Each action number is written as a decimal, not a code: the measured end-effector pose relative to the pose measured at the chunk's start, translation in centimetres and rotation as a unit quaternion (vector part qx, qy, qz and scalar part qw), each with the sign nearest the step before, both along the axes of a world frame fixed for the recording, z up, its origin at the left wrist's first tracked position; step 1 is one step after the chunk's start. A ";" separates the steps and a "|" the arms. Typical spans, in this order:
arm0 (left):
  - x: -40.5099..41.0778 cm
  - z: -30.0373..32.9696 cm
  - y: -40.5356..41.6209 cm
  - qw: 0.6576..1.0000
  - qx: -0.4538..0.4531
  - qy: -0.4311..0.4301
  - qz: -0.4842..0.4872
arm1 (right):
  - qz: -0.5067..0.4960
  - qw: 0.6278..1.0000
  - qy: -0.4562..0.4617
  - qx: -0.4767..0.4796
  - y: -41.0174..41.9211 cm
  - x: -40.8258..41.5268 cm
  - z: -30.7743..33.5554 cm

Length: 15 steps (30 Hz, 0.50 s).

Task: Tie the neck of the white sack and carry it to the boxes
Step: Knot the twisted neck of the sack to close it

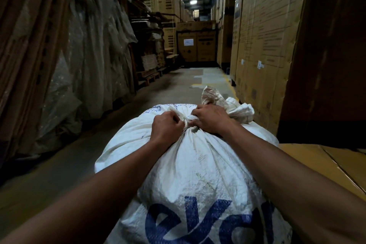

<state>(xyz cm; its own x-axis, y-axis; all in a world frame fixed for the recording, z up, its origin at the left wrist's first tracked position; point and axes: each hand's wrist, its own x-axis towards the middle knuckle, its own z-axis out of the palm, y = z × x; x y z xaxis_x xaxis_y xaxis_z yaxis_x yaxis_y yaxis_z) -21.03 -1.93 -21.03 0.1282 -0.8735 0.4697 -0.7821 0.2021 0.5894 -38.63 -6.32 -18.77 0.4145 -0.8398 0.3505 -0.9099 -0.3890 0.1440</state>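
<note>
so i've got the white sack (200, 166) lying in front of me in the aisle, full and fat, blue letters on the near side. my left hand (166, 126) is curled tight round a bunch of the gathered cloth at the neck (190, 122), knuckles up. my right hand (210, 118) is clamped on the other side of that same neck, fingers curled into the fabric, so the two fists nearly touch with the twisted bit pinched between them. the loose mouth of the sack (227, 103) flops out past my right hand, crumpled and a bit dirty. tall cardboard boxes (263, 41) are stacked along the right of the aisle, close beside the sack, and more sit at the far end. left side is plastic sheeting and flattened cardboard (59, 45) leaning in heaps. concrete floor (178, 85) runs ahead.
</note>
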 end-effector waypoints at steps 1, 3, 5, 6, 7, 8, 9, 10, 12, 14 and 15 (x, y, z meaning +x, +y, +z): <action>0.0 0.0 0.0 1.000 -0.003 0.008 0.004 | 0.000 1.000 -0.001 0.001 0.0 0.0 0.0; -0.1 -0.2 0.1 1.000 -0.011 0.026 0.013 | -0.002 1.000 -0.003 0.005 0.0 0.0 0.1; -0.2 -0.3 0.1 0.999 -0.014 0.031 0.017 | -0.002 1.000 -0.004 0.007 -0.1 0.0 0.0; -0.2 -0.3 0.1 0.999 -0.011 0.030 0.018 | -0.002 1.000 -0.004 0.007 -0.1 0.0 0.0; -0.1 -0.3 0.0 0.999 -0.008 0.027 0.019 | -0.001 1.000 -0.004 0.007 -0.1 0.0 -0.1; -0.1 -0.3 -0.1 0.999 -0.005 0.024 0.020 | 0.001 1.000 -0.005 0.006 -0.1 0.0 -0.2; -0.1 -0.3 -0.3 1.000 -0.002 0.022 0.021 | 0.002 1.000 -0.008 0.004 -0.2 0.0 -0.2; -0.1 -0.2 -0.4 1.000 0.000 0.019 0.022 | 0.003 1.000 -0.011 0.001 -0.2 0.0 -0.2; -0.3 -0.1 -0.6 1.000 0.003 0.014 0.025 | 0.005 1.000 -0.017 -0.007 -0.3 0.0 -0.3; -0.5 0.0 -0.8 1.000 0.006 0.009 0.028 | 0.008 1.000 -0.017 -0.014 -0.4 0.0 -0.4; -0.7 0.0 -1.0 1.000 0.007 0.006 0.028 | 0.010 1.000 -0.016 -0.017 -0.4 -0.1 -0.5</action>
